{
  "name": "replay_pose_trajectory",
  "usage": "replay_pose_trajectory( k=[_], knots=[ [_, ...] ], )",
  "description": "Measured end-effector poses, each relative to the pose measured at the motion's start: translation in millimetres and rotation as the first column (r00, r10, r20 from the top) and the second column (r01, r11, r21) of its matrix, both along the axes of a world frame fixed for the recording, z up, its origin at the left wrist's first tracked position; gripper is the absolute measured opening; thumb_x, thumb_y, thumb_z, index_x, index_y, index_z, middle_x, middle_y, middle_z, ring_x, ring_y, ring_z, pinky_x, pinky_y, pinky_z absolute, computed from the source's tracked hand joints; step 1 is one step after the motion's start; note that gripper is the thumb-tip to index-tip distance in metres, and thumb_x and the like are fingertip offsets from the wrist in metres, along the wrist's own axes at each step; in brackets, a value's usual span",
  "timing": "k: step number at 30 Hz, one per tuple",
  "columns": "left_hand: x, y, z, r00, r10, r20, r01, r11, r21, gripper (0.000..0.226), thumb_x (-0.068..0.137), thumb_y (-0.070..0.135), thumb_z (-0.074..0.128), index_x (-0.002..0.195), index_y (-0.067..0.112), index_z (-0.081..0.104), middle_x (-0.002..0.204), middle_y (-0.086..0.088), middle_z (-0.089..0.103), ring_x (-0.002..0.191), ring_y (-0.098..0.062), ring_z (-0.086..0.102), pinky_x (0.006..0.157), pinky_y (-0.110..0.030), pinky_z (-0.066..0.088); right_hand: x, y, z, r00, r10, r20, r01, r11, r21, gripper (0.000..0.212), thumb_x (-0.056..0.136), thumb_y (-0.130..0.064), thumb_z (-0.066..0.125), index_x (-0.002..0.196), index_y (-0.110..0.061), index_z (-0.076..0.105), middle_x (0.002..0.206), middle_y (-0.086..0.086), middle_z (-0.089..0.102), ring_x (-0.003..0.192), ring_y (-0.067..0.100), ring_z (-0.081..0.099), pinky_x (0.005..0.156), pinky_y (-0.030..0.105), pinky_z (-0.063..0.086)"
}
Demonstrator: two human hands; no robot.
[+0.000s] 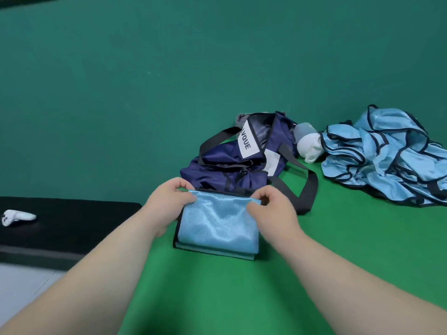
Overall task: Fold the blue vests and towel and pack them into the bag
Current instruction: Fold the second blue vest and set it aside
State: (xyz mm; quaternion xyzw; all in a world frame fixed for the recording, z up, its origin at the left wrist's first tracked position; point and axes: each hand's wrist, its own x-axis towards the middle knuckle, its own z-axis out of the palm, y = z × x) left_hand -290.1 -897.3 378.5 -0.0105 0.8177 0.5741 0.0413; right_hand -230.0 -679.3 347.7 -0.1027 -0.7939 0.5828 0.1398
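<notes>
A folded light-blue vest (217, 226) with black trim lies on the green surface in front of me. My left hand (167, 201) pinches its far left corner and my right hand (271, 209) pinches its far right corner. Just beyond it sits the navy bag (232, 163) with black straps and a white label, its top open. A heap of unfolded blue vests (387, 155) lies at the right. A rolled white and grey towel (309, 146) rests between the bag and the heap.
A black mat (60, 226) lies at the left with a white controller (17, 217) on it. A dark green wall rises behind the bag. Grey floor shows at the lower left.
</notes>
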Motion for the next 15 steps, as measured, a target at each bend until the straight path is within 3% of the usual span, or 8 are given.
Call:
replay_pose_trajectory(
  k=[3, 5, 7, 9, 11, 13, 15],
  knots=[
    [-7.6, 5.8, -18.3, 0.998, 0.014, -0.069, -0.037, 0.935, -0.353, 0.010, 0.086, 0.019, 0.069, 0.096, 0.018, 0.066, 0.069, 0.004, 0.058, 0.063, -0.017, 0.051, 0.059, -0.028, 0.037, -9.4, -3.8, -19.3, 0.998, -0.018, 0.053, 0.007, 0.980, 0.199, 0.008, 0.082, -0.018, 0.063, 0.084, -0.023, 0.058, 0.084, -0.005, 0.061, 0.066, 0.013, 0.054, 0.060, 0.028, 0.042],
    [-0.1, 7.7, -22.6, 0.989, 0.051, -0.135, -0.107, 0.891, -0.442, 0.016, 0.088, 0.030, 0.069, 0.102, 0.024, 0.063, 0.086, 0.006, 0.058, 0.070, -0.014, 0.055, 0.061, -0.025, 0.040, -9.7, -1.4, -22.2, 1.000, -0.016, 0.017, 0.011, 0.964, 0.267, 0.018, 0.084, -0.025, 0.067, 0.097, -0.027, 0.056, 0.100, -0.009, 0.056, 0.078, 0.009, 0.055, 0.067, 0.025, 0.041],
    [11.1, 6.8, -26.6, 0.954, 0.062, -0.293, -0.204, 0.851, -0.483, 0.024, 0.088, 0.035, 0.069, 0.110, 0.030, 0.061, 0.107, 0.005, 0.052, 0.092, -0.015, 0.056, 0.076, -0.026, 0.042, -5.7, 1.1, -21.9, 0.999, 0.001, -0.049, 0.017, 0.935, 0.354, 0.036, 0.084, -0.033, 0.072, 0.115, -0.028, 0.054, 0.110, -0.012, 0.049, 0.095, 0.009, 0.053, 0.082, 0.026, 0.043],
    [26.4, 7.6, -32.2, 0.858, -0.028, -0.512, -0.267, 0.829, -0.491, 0.027, 0.088, 0.030, 0.069, 0.114, 0.028, 0.063, 0.113, 0.007, 0.047, 0.107, -0.015, 0.046, 0.091, -0.025, 0.034, 2.6, -0.2, -20.7, 0.983, 0.044, -0.176, 0.048, 0.872, 0.487, 0.044, 0.084, -0.036, 0.071, 0.122, -0.023, 0.055, 0.115, -0.011, 0.048, 0.110, 0.013, 0.049, 0.098, 0.032, 0.041],
    [40.0, 11.9, -36.2, 0.725, -0.234, -0.648, -0.220, 0.813, -0.540, 0.024, 0.089, 0.030, 0.063, 0.112, 0.024, 0.065, 0.115, 0.006, 0.052, 0.111, -0.014, 0.045, 0.097, -0.025, 0.034, 11.5, -7.2, -19.8, 0.944, 0.165, -0.286, 0.056, 0.773, 0.632, 0.043, 0.083, -0.041, 0.064, 0.120, -0.021, 0.059, 0.119, -0.006, 0.053, 0.119, 0.018, 0.048, 0.104, 0.039, 0.039],
    [43.6, 17.1, -44.1, 0.673, -0.475, -0.567, -0.121, 0.685, -0.718, 0.040, 0.092, 0.040, 0.043, 0.121, 0.021, 0.063, 0.132, 0.002, 0.057, 0.128, -0.017, 0.046, 0.108, -0.035, 0.038, 14.7, -15.1, -23.6, 0.924, 0.280, -0.261, 0.021, 0.644, 0.765, 0.047, 0.082, -0.046, 0.054, 0.120, -0.020, 0.062, 0.123, -0.003, 0.057, 0.127, 0.023, 0.048, 0.108, 0.048, 0.037],
    [39.0, 16.7, -49.8, 0.741, -0.599, -0.303, 0.010, 0.461, -0.887, 0.070, 0.090, 0.050, 0.015, 0.146, 0.021, 0.044, 0.159, 0.002, 0.034, 0.150, -0.018, 0.023, 0.121, -0.043, 0.023, 14.6, -22.0, -25.5, 0.953, 0.297, -0.062, -0.105, 0.516, 0.850, 0.055, 0.087, -0.051, 0.047, 0.132, -0.021, 0.055, 0.140, -0.002, 0.050, 0.142, 0.025, 0.035, 0.118, 0.056, 0.021]
  ],
)
